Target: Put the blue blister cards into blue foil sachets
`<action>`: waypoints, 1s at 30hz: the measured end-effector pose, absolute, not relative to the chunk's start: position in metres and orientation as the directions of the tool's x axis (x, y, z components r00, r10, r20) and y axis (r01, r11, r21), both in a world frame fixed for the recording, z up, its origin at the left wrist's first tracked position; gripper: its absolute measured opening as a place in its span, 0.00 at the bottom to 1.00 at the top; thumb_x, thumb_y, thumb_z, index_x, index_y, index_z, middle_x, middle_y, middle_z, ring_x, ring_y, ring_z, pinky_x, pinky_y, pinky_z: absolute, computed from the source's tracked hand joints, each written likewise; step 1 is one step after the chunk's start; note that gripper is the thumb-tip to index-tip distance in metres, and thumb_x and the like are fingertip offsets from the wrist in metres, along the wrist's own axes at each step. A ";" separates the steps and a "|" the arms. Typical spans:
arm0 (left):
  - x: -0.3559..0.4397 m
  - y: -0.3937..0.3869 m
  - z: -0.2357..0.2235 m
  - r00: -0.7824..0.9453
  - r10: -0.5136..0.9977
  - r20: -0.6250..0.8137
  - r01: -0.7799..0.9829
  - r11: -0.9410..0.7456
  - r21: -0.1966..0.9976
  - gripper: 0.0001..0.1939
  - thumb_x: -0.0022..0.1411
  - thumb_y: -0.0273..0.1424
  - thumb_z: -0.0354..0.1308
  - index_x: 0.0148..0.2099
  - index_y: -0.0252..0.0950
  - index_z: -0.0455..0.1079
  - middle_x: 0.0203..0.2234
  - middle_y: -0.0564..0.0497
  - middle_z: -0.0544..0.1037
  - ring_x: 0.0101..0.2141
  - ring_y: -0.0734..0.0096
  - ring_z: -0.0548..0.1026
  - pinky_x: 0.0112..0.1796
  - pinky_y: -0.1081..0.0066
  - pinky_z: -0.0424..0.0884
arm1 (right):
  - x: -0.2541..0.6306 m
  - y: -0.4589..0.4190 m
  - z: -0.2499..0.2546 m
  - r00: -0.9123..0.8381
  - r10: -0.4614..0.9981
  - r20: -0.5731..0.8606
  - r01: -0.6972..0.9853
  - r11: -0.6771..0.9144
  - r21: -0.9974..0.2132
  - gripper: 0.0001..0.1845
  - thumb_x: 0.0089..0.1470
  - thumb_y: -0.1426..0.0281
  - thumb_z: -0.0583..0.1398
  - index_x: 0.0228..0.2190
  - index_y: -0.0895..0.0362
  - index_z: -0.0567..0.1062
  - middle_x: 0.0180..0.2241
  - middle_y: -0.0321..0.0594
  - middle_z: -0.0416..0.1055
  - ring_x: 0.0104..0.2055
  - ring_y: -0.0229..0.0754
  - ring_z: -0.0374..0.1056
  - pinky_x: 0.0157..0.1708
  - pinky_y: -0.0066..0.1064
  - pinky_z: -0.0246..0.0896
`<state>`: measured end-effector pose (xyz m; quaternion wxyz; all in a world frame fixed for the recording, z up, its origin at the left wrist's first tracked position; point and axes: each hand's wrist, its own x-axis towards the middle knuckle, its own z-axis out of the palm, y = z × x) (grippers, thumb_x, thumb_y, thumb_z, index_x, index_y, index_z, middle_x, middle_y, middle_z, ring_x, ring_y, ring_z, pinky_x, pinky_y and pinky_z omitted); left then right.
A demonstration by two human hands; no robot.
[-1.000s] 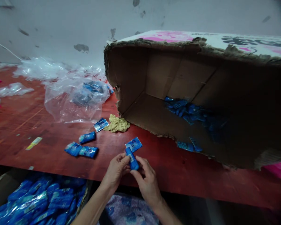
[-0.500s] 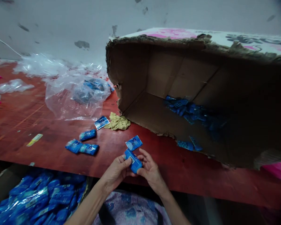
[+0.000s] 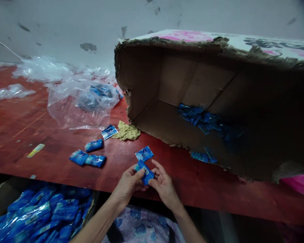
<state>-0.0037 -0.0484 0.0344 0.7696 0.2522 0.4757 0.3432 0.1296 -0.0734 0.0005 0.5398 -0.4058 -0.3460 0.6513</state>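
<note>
Over the table's front part, a small blue packet [image 3: 147,173] with a white barcode label is held between my two hands. My left hand [image 3: 130,182] grips its left side, thumb on top. My right hand [image 3: 164,185] pinches the lower right corner between thumb and fingers, the index finger raised. Just beyond the packet lies a flat blue printed card [image 3: 144,154] on the red table [image 3: 121,175]. To the left are several blue packets [image 3: 95,161], and farther back some flat blue cards [image 3: 109,132] beside a yellowish crumpled lump [image 3: 126,131].
A large torn cardboard box [image 3: 147,116] lies on its side at right, with blue pieces [image 3: 202,118] inside. Clear plastic bags [image 3: 78,104] sit at back left. Below the table's edge, a box holds many blue packets [image 3: 38,212]. A yellow-white strip [image 3: 35,150] lies at left.
The blue packet has turned so that its broad face with the label shows. My right index finger has lifted away from it. The view has shifted slightly.
</note>
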 end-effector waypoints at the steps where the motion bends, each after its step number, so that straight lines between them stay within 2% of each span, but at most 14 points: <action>1: -0.005 -0.047 0.035 0.323 0.776 -0.542 -0.282 0.625 0.728 0.11 0.49 0.36 0.60 0.32 0.33 0.69 0.20 0.50 0.77 0.19 0.74 0.72 0.21 0.76 0.67 | 0.130 -0.072 0.002 -0.116 0.979 -0.166 -0.452 -0.201 -0.869 0.30 0.44 0.73 0.62 0.50 0.49 0.61 0.30 0.31 0.65 0.29 0.34 0.65 0.30 0.28 0.64; 5: -0.003 -0.047 0.032 0.299 0.797 -0.525 -0.301 0.601 0.740 0.10 0.49 0.35 0.61 0.29 0.32 0.69 0.18 0.51 0.76 0.17 0.75 0.71 0.19 0.77 0.65 | 0.128 -0.073 0.003 -0.173 0.959 -0.223 -0.483 -0.280 -0.830 0.32 0.42 0.71 0.63 0.50 0.50 0.60 0.29 0.30 0.64 0.26 0.34 0.66 0.24 0.28 0.65; 8: 0.003 -0.050 0.030 0.243 0.798 -0.552 -0.336 0.603 0.723 0.12 0.48 0.36 0.61 0.27 0.31 0.68 0.16 0.51 0.75 0.15 0.77 0.69 0.17 0.78 0.63 | 0.125 -0.076 0.003 -0.098 0.969 -0.225 -0.457 -0.245 -0.855 0.33 0.43 0.73 0.63 0.50 0.50 0.58 0.28 0.29 0.64 0.24 0.32 0.65 0.22 0.24 0.64; 12: 0.002 -0.050 0.027 0.286 0.761 -0.583 -0.311 0.649 0.694 0.16 0.50 0.41 0.58 0.26 0.30 0.68 0.15 0.49 0.74 0.16 0.74 0.70 0.19 0.75 0.66 | 0.125 -0.075 0.005 -0.096 0.963 -0.251 -0.440 -0.267 -0.857 0.30 0.45 0.70 0.62 0.50 0.52 0.58 0.27 0.29 0.64 0.23 0.31 0.65 0.22 0.24 0.65; 15: -0.004 -0.046 0.024 0.241 0.782 -0.575 -0.257 0.623 0.739 0.17 0.49 0.42 0.58 0.30 0.31 0.70 0.16 0.52 0.74 0.16 0.75 0.70 0.19 0.76 0.66 | 0.129 -0.073 0.006 -0.133 0.942 -0.308 -0.429 -0.335 -0.839 0.28 0.45 0.68 0.62 0.48 0.53 0.59 0.27 0.29 0.63 0.23 0.31 0.65 0.22 0.26 0.66; 18: -0.009 -0.040 0.020 0.060 0.865 -0.498 -0.218 0.498 0.839 0.16 0.44 0.38 0.63 0.36 0.34 0.72 0.20 0.54 0.75 0.19 0.77 0.70 0.21 0.76 0.66 | 0.130 -0.073 0.007 -0.118 0.939 -0.322 -0.426 -0.341 -0.838 0.30 0.44 0.69 0.62 0.48 0.53 0.59 0.28 0.30 0.62 0.27 0.33 0.65 0.22 0.25 0.67; 20: -0.010 -0.038 0.018 -0.017 0.896 -0.444 -0.177 0.435 0.883 0.16 0.44 0.37 0.63 0.35 0.34 0.73 0.23 0.54 0.76 0.22 0.75 0.71 0.24 0.75 0.68 | 0.128 -0.074 0.006 -0.115 0.941 -0.319 -0.436 -0.336 -0.834 0.31 0.44 0.69 0.63 0.49 0.52 0.58 0.30 0.31 0.63 0.30 0.34 0.64 0.22 0.25 0.68; 23: -0.010 -0.037 0.018 -0.083 0.933 -0.350 -0.094 0.342 0.935 0.12 0.45 0.37 0.62 0.30 0.33 0.75 0.22 0.54 0.76 0.23 0.74 0.70 0.27 0.74 0.67 | 0.121 -0.079 0.006 -0.109 0.942 -0.318 -0.446 -0.333 -0.831 0.33 0.43 0.71 0.62 0.50 0.51 0.57 0.33 0.32 0.64 0.32 0.35 0.65 0.22 0.26 0.69; 27: -0.012 -0.040 0.018 -0.153 0.963 -0.222 0.021 0.227 0.974 0.10 0.48 0.36 0.60 0.27 0.33 0.74 0.19 0.55 0.74 0.22 0.75 0.67 0.25 0.76 0.64 | 0.110 -0.084 0.004 -0.055 0.946 -0.321 -0.393 -0.316 -0.863 0.33 0.45 0.72 0.60 0.52 0.49 0.56 0.36 0.34 0.65 0.33 0.36 0.66 0.21 0.24 0.68; 30: -0.013 -0.042 0.015 -0.168 0.959 -0.226 -0.025 0.225 0.974 0.11 0.50 0.37 0.58 0.30 0.33 0.73 0.20 0.56 0.73 0.22 0.76 0.67 0.25 0.77 0.64 | 0.106 -0.086 0.002 -0.029 0.955 -0.296 -0.317 -0.290 -0.903 0.31 0.47 0.72 0.59 0.53 0.48 0.57 0.40 0.37 0.65 0.32 0.37 0.68 0.20 0.24 0.67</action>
